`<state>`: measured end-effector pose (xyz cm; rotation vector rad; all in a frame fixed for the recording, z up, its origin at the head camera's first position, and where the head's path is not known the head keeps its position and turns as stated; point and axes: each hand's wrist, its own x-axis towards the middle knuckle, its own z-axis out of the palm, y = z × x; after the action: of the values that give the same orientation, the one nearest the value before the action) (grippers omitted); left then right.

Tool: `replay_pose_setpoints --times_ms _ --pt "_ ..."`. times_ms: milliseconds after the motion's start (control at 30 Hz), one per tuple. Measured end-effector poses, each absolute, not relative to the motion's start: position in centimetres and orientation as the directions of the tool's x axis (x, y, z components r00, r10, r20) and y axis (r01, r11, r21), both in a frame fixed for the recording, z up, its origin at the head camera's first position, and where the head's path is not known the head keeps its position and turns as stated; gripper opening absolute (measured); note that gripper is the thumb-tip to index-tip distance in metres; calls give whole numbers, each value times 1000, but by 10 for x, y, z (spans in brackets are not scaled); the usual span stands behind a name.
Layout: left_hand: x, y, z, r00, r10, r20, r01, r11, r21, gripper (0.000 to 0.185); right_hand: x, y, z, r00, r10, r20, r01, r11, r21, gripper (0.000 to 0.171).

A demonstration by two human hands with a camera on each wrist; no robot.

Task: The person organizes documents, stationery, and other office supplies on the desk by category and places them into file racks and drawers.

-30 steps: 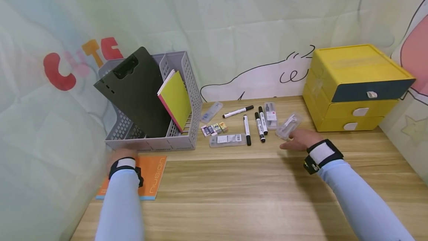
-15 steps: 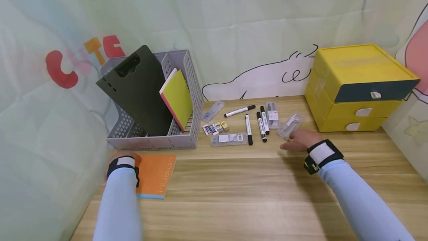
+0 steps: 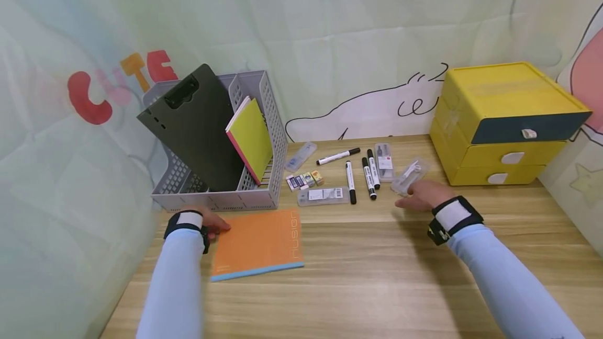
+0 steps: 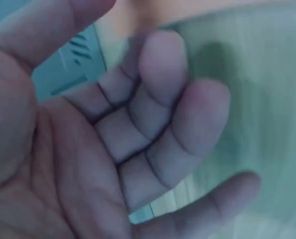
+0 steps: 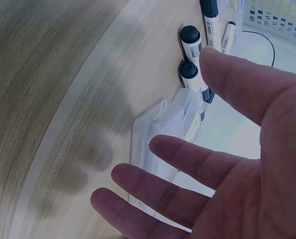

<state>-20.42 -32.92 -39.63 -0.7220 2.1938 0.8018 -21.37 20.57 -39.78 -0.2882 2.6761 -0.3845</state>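
An orange notebook (image 3: 256,242) with a blue lower edge lies on the table, in front of a grey desk organizer (image 3: 216,202). My left hand (image 3: 205,218) is at its upper left corner, a fingertip overlapping the cover. In the left wrist view, the left fingers (image 4: 162,74) are loosely bent and nothing shows between them; some orange shows blurred beyond. My right hand (image 3: 426,196) is beside a clear plastic case (image 3: 409,176) with white contents. The right wrist view shows its fingers (image 5: 162,189) fairly straight and spread before the case, thumb apart.
A black clipboard (image 3: 198,135) and a yellow-green notebook (image 3: 252,143) stand in the organizer. Several markers (image 3: 350,182), clear cases (image 3: 323,196) and small erasers (image 3: 303,180) lie mid-table. A yellow drawer box (image 3: 509,124) stands at the back right, against a printed curtain (image 3: 358,41).
The orange notebook has slid right and turned slightly, out from under my left arm. My left hand has shifted a little right. The right hand has stayed by the clear case.
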Motion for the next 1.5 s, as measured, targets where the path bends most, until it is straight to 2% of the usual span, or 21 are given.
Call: replay_pose_setpoints --times_ms 67,167,233,333,467,567,667,900,1100,1333,1500 --pt "-206 -324 -393 -609 -194 -769 -664 655 361 30 -215 205 -398 -890 -251 -380 -133 942 -309 62" --pt "-209 -315 -389 -614 -203 -763 -648 682 340 33 -215 204 -398 -890 -239 -389 -118 944 -308 62" --pt "-211 -310 -391 -621 -261 -739 -673 661 332 42 -215 203 -397 -891 -237 -387 -119 945 -305 62" --pt "-216 -306 -399 -651 -247 -718 -644 680 351 57 -214 202 -396 -896 -235 -377 -125 948 -294 61" --pt "-222 -298 -408 -671 -149 -727 -579 717 388 47 -214 199 -395 -901 -229 -368 -128 951 -280 58" --pt "-223 -289 -411 -663 -142 -735 -598 692 404 36 -214 198 -394 -903 -229 -365 -130 952 -276 57" --pt "-220 -274 -410 -677 -125 -725 -570 712 409 33 -213 197 -394 -901 -234 -366 -135 952 -276 58" --pt "-212 -230 -403 -753 -82 -653 -362 881 306 37 -214 196 -395 -899 -238 -368 -144 954 -264 59" --pt "-207 -208 -403 -795 -47 -605 -210 957 202 39 -215 195 -395 -900 -233 -367 -142 956 -257 59" --pt "-200 -194 -402 -843 -11 -538 -137 971 195 42 -216 194 -396 -900 -227 -372 -137 958 -253 62" --pt "-200 -188 -405 -837 -17 -547 -136 974 179 41 -216 191 -395 -899 -225 -377 -135 958 -252 63"
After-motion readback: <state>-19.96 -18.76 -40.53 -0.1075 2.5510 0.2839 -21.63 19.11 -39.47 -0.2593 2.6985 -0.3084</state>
